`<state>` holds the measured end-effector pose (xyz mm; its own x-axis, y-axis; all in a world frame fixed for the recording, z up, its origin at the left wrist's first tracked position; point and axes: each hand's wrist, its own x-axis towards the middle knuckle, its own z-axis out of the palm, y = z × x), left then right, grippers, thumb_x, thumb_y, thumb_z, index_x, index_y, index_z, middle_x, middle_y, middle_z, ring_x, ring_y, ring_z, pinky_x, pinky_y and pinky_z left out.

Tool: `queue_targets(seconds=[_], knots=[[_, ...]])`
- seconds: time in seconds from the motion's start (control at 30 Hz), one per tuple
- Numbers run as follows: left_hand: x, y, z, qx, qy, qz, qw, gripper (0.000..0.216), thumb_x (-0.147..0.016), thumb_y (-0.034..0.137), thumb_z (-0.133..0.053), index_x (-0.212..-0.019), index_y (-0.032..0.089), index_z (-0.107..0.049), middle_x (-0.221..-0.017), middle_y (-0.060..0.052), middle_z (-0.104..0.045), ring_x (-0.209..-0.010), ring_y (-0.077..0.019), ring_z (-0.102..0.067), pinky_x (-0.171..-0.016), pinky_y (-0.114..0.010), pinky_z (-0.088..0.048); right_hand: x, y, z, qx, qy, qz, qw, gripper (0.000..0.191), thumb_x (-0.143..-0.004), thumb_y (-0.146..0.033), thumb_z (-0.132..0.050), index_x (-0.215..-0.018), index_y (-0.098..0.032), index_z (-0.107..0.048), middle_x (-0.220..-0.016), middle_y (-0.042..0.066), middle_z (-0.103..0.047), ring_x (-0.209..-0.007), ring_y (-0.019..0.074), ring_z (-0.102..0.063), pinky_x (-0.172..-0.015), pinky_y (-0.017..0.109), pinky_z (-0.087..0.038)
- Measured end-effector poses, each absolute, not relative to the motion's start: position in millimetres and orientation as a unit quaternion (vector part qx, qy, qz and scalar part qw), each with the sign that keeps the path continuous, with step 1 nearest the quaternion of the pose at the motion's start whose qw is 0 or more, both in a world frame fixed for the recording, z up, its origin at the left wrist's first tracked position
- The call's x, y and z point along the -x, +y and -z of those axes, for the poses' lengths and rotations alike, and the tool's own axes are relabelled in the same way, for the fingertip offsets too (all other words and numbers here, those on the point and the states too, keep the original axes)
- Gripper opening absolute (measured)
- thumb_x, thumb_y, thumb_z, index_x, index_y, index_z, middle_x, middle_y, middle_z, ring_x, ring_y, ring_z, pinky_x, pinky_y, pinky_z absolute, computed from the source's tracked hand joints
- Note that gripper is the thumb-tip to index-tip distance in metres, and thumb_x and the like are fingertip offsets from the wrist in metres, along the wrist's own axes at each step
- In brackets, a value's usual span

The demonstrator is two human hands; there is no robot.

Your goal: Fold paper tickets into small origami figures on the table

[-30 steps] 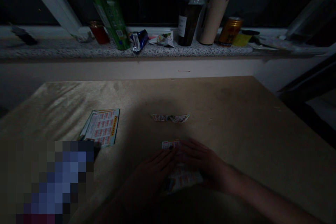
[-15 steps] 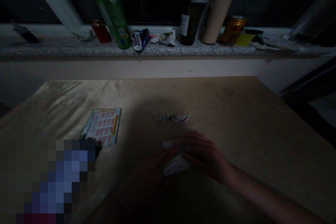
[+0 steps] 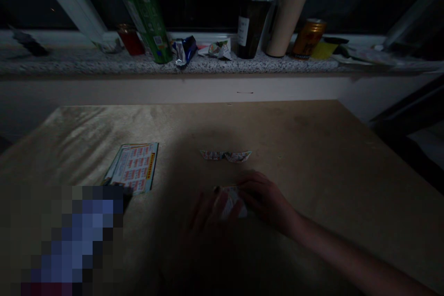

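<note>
A small printed paper ticket (image 3: 233,198) lies on the table in front of me, partly covered by both hands. At its right edge, my right hand (image 3: 260,196) has its fingers closed together on it. My left hand (image 3: 208,215), dark and smeared by motion, is over the left part of the paper with its fingers spread apart. Beyond the hands lies a narrow folded paper strip (image 3: 225,156) with pointed ends and a twist or fold in the middle. To the left rests a stack of printed tickets (image 3: 133,166).
A blurred-out bluish object (image 3: 90,226) covers the lower left. Along the granite windowsill (image 3: 201,67) stand a green bottle (image 3: 149,27), a red jar (image 3: 131,39), a dark bottle (image 3: 248,32), a cardboard tube (image 3: 287,18), an orange can (image 3: 308,39) and crumpled wrappers (image 3: 185,50).
My left hand has lifted slightly and spread its fingers. The paper's lower part has shifted or folded up toward the top. My right hand has moved slightly left.
</note>
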<state>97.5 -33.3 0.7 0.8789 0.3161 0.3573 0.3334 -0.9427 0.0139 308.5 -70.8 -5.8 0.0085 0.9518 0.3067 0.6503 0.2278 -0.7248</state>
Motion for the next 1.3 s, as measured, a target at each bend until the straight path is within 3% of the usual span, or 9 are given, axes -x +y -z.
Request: queue_targets(seconds=[0.1, 0.17, 0.43, 0.67, 0.87, 1.3], knots=[[-110, -59, -1, 0.975, -0.133, 0.177, 0.028, 0.063, -0.089, 0.031, -0.043, -0.143, 0.004, -0.025, -0.147, -0.012, -0.033, -0.139, -0.0265, -0.010, -0.114, -0.041, -0.004, -309, -69, 6, 0.589, -0.672, -0.197, 0.404, 0.013, -0.088, -0.020, -0.054, -0.082, -0.019, -0.065, -0.088, 0.006, -0.065, -0.086, 0.0188, -0.059, -0.078, 0.034, -0.048], [-115, -71, 2, 0.977, -0.149, 0.150, 0.025, 0.065, -0.088, 0.039, -0.043, -0.141, 0.003, -0.030, -0.144, -0.013, -0.038, -0.138, -0.0263, -0.013, -0.113, -0.040, -0.005, -309, -68, 6, 0.588, -0.668, -0.200, 0.410, 0.013, -0.088, -0.019, -0.053, -0.081, -0.019, -0.064, -0.087, 0.006, -0.066, -0.085, 0.0188, -0.059, -0.077, 0.034, -0.048], [-115, -69, 8, 0.973, -0.213, 0.087, -0.014, 0.081, -0.085, 0.051, -0.045, -0.146, 0.005, -0.015, -0.148, -0.015, -0.027, -0.135, -0.0309, -0.025, -0.108, -0.041, -0.020, -309, -65, 7, 0.595, -0.659, -0.214, 0.406, 0.011, -0.085, -0.016, -0.055, -0.081, -0.018, -0.065, -0.086, 0.006, -0.065, -0.085, 0.0192, -0.059, -0.078, 0.033, -0.048], [-115, -68, 2, 0.974, -0.213, 0.056, -0.059, 0.078, -0.085, 0.048, -0.050, -0.144, 0.006, -0.021, -0.149, -0.016, -0.025, -0.136, -0.0318, -0.021, -0.107, -0.044, -0.023, -309, -65, 8, 0.610, -0.663, -0.205, 0.382, 0.026, -0.081, -0.009, -0.056, -0.103, -0.021, -0.062, -0.095, 0.006, -0.065, -0.091, 0.0207, -0.057, -0.081, 0.036, -0.046], [-114, -66, 3, 0.975, -0.204, 0.037, -0.081, 0.078, -0.081, 0.048, -0.056, -0.144, 0.011, -0.026, -0.150, -0.016, -0.021, -0.136, -0.0342, -0.021, -0.105, -0.046, -0.025, -308, -65, 10, 0.616, -0.664, -0.198, 0.376, 0.026, -0.082, -0.010, -0.055, -0.105, -0.021, -0.061, -0.097, 0.006, -0.064, -0.093, 0.0211, -0.056, -0.082, 0.037, -0.045], [-118, -61, -4, 0.975, -0.204, 0.003, -0.090, 0.075, -0.082, 0.048, -0.056, -0.142, 0.009, -0.031, -0.147, -0.019, -0.025, -0.132, -0.0355, -0.029, -0.104, -0.047, -0.030, -310, -61, 9, 0.626, -0.669, -0.183, 0.356, 0.024, -0.078, -0.009, -0.061, -0.098, -0.021, -0.062, -0.094, 0.004, -0.066, -0.092, 0.0210, -0.057, -0.081, 0.037, -0.044]])
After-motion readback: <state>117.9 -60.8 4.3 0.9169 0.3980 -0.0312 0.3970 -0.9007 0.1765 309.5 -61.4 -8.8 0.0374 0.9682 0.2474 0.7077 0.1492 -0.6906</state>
